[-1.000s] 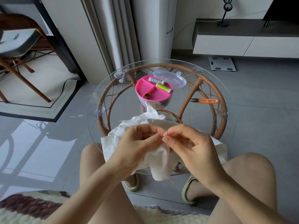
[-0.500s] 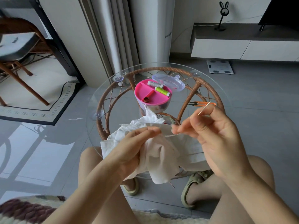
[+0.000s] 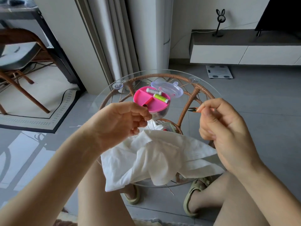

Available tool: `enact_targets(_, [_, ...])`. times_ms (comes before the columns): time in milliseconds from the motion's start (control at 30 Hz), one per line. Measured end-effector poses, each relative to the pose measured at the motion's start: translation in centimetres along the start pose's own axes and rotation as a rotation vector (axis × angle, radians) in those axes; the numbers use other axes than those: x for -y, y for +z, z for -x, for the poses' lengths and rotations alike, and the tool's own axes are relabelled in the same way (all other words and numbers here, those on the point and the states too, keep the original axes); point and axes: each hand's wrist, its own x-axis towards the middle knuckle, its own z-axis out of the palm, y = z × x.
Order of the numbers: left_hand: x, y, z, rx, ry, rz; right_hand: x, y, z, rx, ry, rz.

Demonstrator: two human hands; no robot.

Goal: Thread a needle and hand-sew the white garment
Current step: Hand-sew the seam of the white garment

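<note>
The hands have drawn apart since a moment ago, and the left one has let go of the cloth and risen. Nearest me, the white garment (image 3: pixel 162 157) lies heaped at the near edge of the glass table (image 3: pixel 114 101), a corner hanging over toward the knees. Above it the left hand (image 3: pixel 128 121) pinches thumb to forefinger on what I take for the thread, too fine to see. The right hand (image 3: pixel 228 128), held out wide, nips the needle (image 3: pixel 200 107). I'd judge a stitch is being drawn through, with much sewing left. Behind sit the orange snips (image 3: pixel 192 109), just beside the right fingertips, and the pink sewing box (image 3: pixel 146 98) close behind the left. Free room lies rightward.
</note>
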Motion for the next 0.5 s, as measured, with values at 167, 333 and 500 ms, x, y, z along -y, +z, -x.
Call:
enact_targets(167, [-1.4, 0.9, 0.4, -0.001, 0.104, -0.368, -1.8, 0.6, -0.5, 0.156, 0.008, 0.271])
enact_targets(333, [-2.2, 1.6, 0.6, 0.011, 0.143, -0.498, -3.7, 2.1, -1.0, 0.268, 0.001, 0.504])
enact_targets(500, [-2.6, 1.5, 0.5, 0.024, 0.147, -0.460, -3.5, 3.1, -1.1, 0.332, -0.030, 0.345])
